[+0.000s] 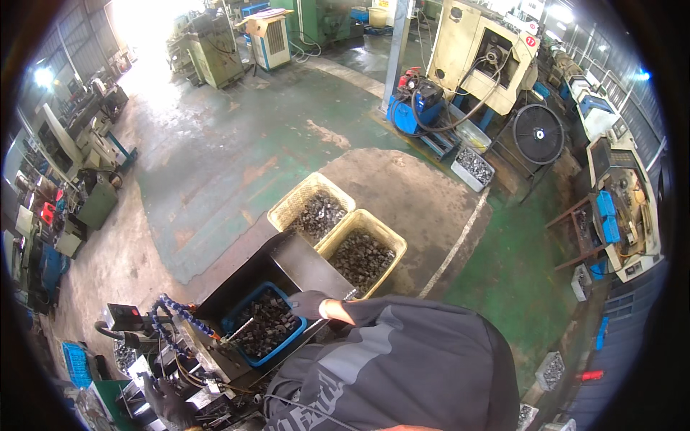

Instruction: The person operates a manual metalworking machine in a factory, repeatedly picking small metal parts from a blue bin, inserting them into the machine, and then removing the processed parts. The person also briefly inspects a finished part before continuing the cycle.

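My right hand (307, 304), in a dark grey glove, is at the right rim of a blue basket (300, 330). Its fingers look drawn together, and whatever they may hold is hidden. Small dark metal blocks (262, 327) fill that basket, which sits in a metal tray (228, 281). Down at the lower left, my left hand (169, 404) wears a black glove and lies over the machine's work area, close to some shiny metal parts (140, 365). Its fingers appear spread, though their tips blend into the dark machinery.
Beyond the tray stand two cream plastic crates (394, 248) of metal pieces. Blue coolant hoses (169, 305) and a thin rod (241, 329) rise beside the basket. A black fan (537, 134), a blue machine unit (417, 108) and a grey bin (472, 169) are farther right.
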Motion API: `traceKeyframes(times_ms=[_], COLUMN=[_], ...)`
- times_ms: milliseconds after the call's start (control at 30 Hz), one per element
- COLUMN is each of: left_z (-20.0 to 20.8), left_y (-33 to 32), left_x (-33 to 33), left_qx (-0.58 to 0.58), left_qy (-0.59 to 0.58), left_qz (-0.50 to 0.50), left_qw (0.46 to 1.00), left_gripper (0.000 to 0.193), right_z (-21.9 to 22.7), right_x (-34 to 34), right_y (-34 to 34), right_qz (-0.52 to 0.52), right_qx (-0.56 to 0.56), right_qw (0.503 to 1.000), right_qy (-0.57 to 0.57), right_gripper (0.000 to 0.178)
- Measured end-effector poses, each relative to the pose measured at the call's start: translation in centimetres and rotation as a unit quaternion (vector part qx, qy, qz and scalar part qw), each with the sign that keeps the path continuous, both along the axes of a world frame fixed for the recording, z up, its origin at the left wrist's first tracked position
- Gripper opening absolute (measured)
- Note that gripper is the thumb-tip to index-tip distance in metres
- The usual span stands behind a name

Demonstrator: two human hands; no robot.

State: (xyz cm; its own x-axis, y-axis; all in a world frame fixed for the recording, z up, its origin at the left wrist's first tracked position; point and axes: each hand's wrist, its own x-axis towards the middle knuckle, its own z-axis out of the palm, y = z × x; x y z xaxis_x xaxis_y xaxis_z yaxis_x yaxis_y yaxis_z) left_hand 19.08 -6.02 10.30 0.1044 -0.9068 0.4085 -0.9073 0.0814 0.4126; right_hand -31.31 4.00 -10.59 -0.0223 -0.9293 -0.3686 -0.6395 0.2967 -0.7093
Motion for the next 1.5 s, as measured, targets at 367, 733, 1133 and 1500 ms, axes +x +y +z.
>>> traceKeyframes(times_ms=[367, 733, 1133, 1500], left_z=[-5.0, -3.0, -1.4, -4.4], left_y=[0.4, 2.7, 5.6, 4.5], left_x=[7.0, 4.8, 3.2, 7.5], left_qx=[0.33, 0.263, 0.117, 0.026], left_qy=[0.016, -0.119, 0.072, 0.171], left_qz=[0.035, 0.074, -0.013, -0.153], left_qw=[0.943, 0.955, 0.99, 0.973], left_gripper=[0.053, 0.063, 0.036, 0.039], right_z=[-2.0, -3.5, -0.6, -3.7], right_x=[-0.7, 0.3, 1.6, 1.0], right_y=[6.4, 5.3, 4.1, 4.6], right_qz=[-0.176, -0.201, -0.226, -0.269], right_qx=[0.105, 0.078, 0.046, 0.031], right_qw=[0.978, 0.971, 0.963, 0.955], right_qy=[0.04, 0.104, 0.137, 0.116], right_gripper=[0.047, 0.043, 0.041, 0.04])
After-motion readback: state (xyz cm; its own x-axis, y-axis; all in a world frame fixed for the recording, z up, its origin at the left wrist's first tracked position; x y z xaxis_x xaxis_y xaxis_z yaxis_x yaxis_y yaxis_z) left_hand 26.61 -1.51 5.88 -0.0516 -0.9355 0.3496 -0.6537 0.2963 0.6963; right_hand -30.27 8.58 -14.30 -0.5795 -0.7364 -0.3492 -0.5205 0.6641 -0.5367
